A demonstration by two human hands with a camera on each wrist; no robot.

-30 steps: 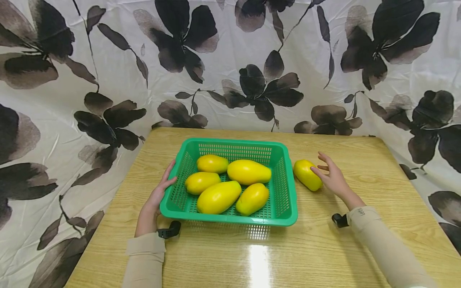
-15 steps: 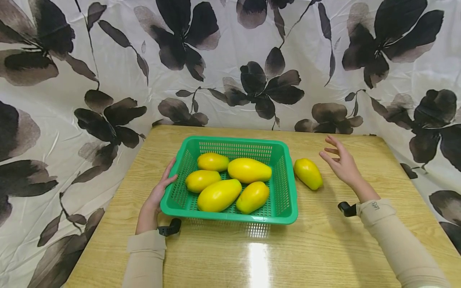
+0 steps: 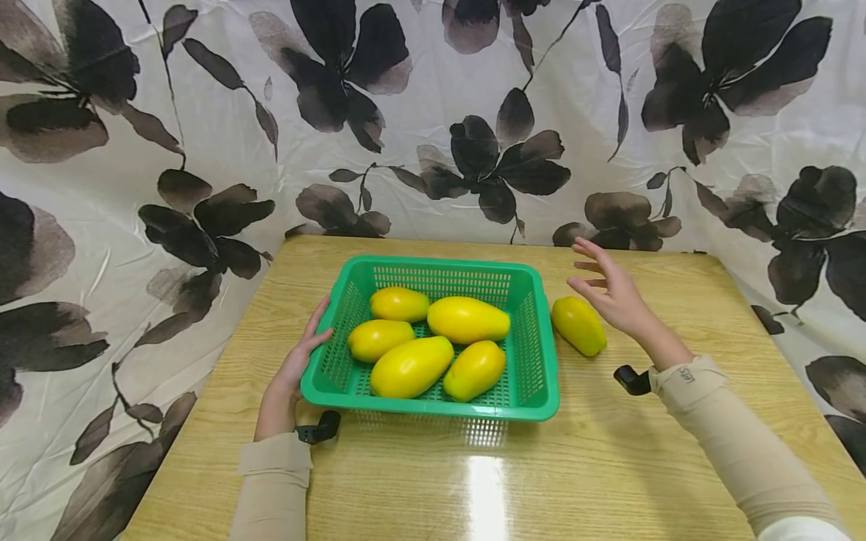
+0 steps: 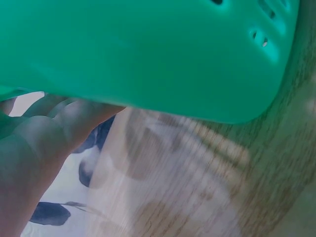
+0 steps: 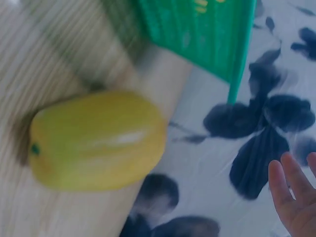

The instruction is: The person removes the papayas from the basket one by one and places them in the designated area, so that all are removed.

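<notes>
A green plastic basket (image 3: 433, 409) with slotted walls sits on the wooden table, holding several yellow papayas (image 3: 468, 321). My left hand (image 3: 298, 361) rests against the basket's left side, fingers fairly straight, thumb at the rim. In the left wrist view the basket wall (image 4: 148, 59) covers the fingertips of that hand (image 4: 44, 143). One more papaya (image 3: 579, 326), yellow with a greenish tint, lies on the table just right of the basket. My right hand (image 3: 612, 293) is raised beside and beyond this papaya (image 5: 98, 140), fingers spread and holding nothing.
The wooden table (image 3: 399, 481) extends in front of the basket and to both sides. A white cloth (image 3: 419, 90) with dark flowers hangs behind the table and along its sides. A black camera mount is strapped to each wrist.
My right hand has lifted off the loose papaya, moved back and right, then swung left again above the table's far right part. The papaya, basket and left hand stay put.
</notes>
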